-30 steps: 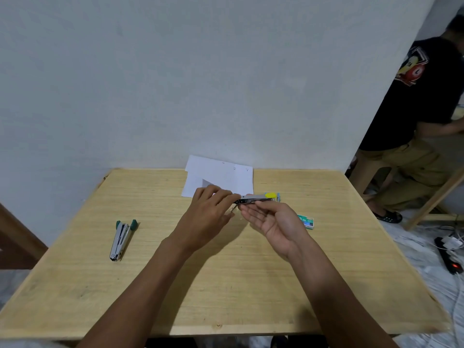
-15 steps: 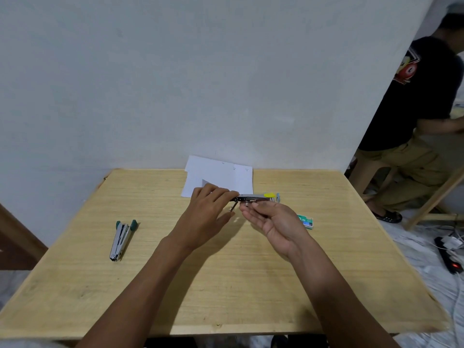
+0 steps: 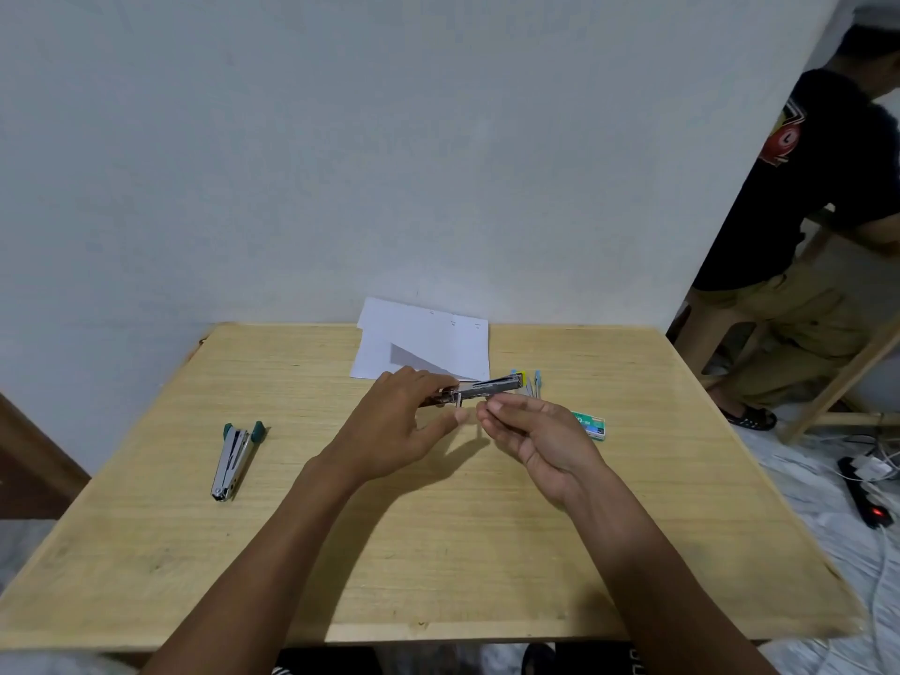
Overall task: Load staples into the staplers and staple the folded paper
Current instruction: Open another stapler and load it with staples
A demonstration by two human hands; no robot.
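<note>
Since half a second ago the stapler with yellow and light-blue ends [image 3: 487, 386] has tipped a little, its right end now angled up toward the far side, and the left hand [image 3: 394, 426] has spread its thumb away from the fingers. That left hand grips the stapler's left end between its upper fingers, thumb held loose below. The right hand [image 3: 535, 438] sits just beside it, palm up and fingers curled partway; its fingertips [image 3: 492, 409] are close under the metal body, though whether they pinch anything cannot be told. Both hands hover over the middle of the wooden table [image 3: 438, 552]. Folded white paper [image 3: 428, 341] lies at the far edge against the wall. A green staple box [image 3: 590, 424] rests right of the right hand. Well apart on the left lies a second stapler with green ends [image 3: 234, 457].
</note>
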